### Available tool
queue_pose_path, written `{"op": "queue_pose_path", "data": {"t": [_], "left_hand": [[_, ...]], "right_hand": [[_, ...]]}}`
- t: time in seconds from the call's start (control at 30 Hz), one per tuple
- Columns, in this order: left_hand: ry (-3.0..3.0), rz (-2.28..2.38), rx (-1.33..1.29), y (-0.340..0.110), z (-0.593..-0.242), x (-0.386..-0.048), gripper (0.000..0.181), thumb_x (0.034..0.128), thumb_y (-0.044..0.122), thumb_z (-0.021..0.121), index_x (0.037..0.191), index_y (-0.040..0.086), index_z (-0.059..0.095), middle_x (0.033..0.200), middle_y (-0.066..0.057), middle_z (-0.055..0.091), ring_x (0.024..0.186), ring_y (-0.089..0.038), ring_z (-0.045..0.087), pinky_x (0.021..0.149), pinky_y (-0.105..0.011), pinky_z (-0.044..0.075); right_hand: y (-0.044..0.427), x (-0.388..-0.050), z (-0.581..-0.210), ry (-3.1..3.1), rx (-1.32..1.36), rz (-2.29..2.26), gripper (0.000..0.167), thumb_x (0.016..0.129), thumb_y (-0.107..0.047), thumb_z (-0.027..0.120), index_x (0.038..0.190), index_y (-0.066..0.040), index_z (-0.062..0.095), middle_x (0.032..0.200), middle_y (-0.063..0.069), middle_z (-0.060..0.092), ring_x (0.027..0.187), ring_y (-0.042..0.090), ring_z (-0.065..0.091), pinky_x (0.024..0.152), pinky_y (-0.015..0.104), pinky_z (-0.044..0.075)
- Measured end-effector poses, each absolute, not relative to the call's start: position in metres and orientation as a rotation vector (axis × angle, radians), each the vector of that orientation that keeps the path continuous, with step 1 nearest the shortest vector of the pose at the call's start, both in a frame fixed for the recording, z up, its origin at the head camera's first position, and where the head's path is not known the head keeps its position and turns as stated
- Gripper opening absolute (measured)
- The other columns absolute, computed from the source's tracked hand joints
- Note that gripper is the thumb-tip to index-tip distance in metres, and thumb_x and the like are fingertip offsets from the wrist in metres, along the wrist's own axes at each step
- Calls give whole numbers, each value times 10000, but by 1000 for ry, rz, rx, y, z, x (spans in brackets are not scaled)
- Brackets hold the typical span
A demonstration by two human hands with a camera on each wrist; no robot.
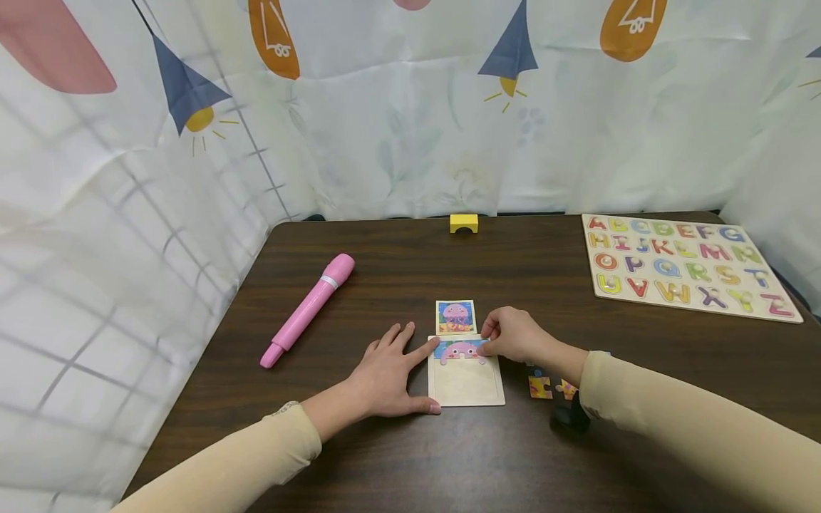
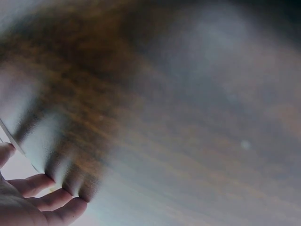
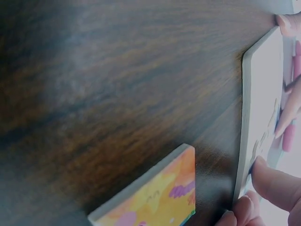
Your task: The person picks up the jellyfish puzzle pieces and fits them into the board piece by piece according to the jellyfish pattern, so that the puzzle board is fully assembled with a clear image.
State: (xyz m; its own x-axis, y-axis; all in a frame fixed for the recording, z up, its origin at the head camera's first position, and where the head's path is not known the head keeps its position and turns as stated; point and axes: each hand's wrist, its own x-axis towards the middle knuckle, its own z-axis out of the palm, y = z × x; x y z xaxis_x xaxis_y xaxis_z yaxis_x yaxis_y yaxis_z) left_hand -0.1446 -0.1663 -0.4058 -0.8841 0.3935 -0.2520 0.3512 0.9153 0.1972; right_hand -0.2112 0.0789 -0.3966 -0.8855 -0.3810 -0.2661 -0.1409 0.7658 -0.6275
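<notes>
A pale square puzzle board (image 1: 466,388) lies on the dark table, with a row of pieces showing a pink sea creature's face along its top. My left hand (image 1: 385,374) is spread at the board's left side, index finger and thumb touching its edge. At the upper right corner, my right hand (image 1: 516,336) pinches a puzzle piece (image 1: 477,347); in the right wrist view the thumb (image 3: 275,183) presses there, other fingers curled beside the board's edge. Above the board lies a small jellyfish picture card (image 1: 456,318). In the left wrist view, the left fingers (image 2: 51,200) show.
Loose puzzle pieces (image 1: 540,387) lie under my right forearm, one yellow-orange piece (image 3: 160,190) close in the right wrist view. A pink microphone-shaped toy (image 1: 309,310) is on the left. A wooden alphabet board (image 1: 689,267) and a yellow arch block (image 1: 464,222) lie farther back.
</notes>
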Motion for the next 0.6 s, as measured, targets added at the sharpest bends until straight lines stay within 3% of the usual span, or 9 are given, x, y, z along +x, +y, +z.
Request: {"op": "queue_pose_path", "data": {"t": [0.3, 0.6], "left_hand": [[2787, 215, 551, -167, -406, -144, 1008, 765, 781, 693, 1603, 345, 340, 1683, -178, 254, 1544, -437, 238, 1154, -631, 341], [2796, 208, 561, -167, -406, -144, 1005, 766, 783, 692, 1601, 346, 343, 1680, -181, 260, 1543, -432, 243, 1153, -625, 345]], "right_hand": [[80, -212, -396, 2561, -401, -887, 219, 832, -142, 852, 910, -27, 683, 775, 49, 566, 718, 166, 501, 608, 262, 414], [93, -219, -394, 2438, -489, -1015, 215, 873, -115, 805, 1018, -1, 695, 840, 55, 609, 773, 166, 529, 671, 276, 461]]}}
